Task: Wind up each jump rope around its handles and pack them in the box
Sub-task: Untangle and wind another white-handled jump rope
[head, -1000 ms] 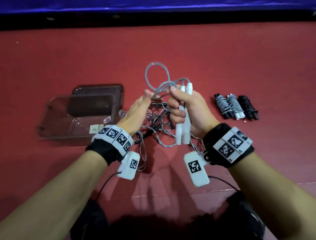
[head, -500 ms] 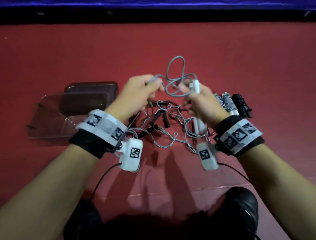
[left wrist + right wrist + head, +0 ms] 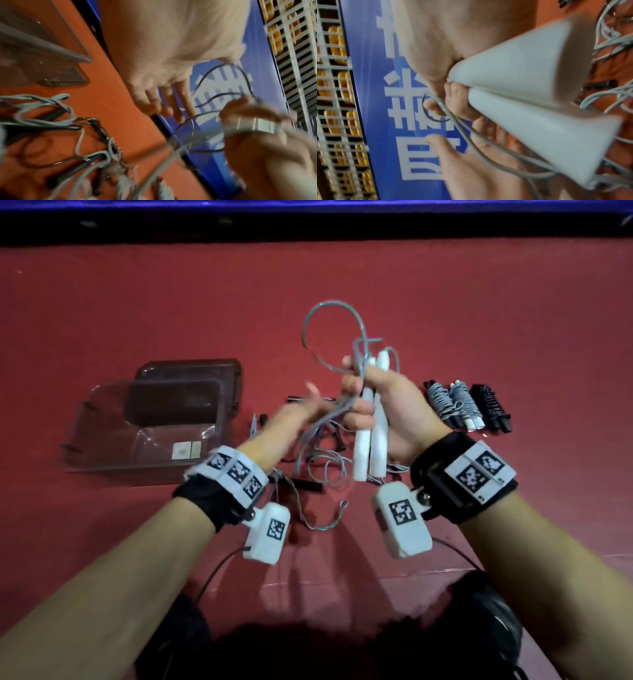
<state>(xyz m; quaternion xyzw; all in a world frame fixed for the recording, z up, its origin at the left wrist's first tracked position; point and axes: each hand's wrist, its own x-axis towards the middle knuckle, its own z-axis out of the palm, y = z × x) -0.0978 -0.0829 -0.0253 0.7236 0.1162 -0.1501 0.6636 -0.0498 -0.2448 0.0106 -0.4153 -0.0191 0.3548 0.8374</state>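
Observation:
My right hand grips two white handles side by side, held upright above the red table. The pair fills the right wrist view as handles. Their grey rope loops above the handle tops and runs down past my left hand, which is blurred just left of the handles. That hand's fingers look straight, and the rope lies across its palm. The clear brownish box stands open at the left.
A tangle of loose ropes with black handles lies on the table under my hands. Three wound ropes lie in a row at the right. The box lid sits behind the box. A blue banner runs along the far edge.
The left hand has dropped from its higher grip on the rope to beside the handles. The right hand has brought the handles upright, and the loop above them is wider.

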